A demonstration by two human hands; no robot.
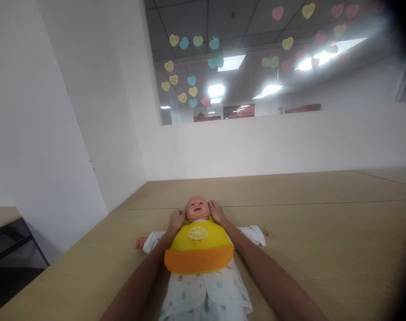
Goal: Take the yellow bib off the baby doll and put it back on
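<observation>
Yellow bib (198, 247) lies on the baby doll (198, 209), flat on the wooden table (323, 232). Your left hand (176, 219) and right hand (217, 211) curl by its neck; whether they pinch the bib ends, I cannot tell. Keep both hands level and gentle

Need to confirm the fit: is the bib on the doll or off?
On: the yellow bib lies across the doll's chest, both hands at its neck.

Bright, even light from glaring ceiling panels (231, 62) beyond the window (273, 58), soft shadows on table (323, 232), wide-angle bending at edges, dark blurred vignette at right.
</observation>
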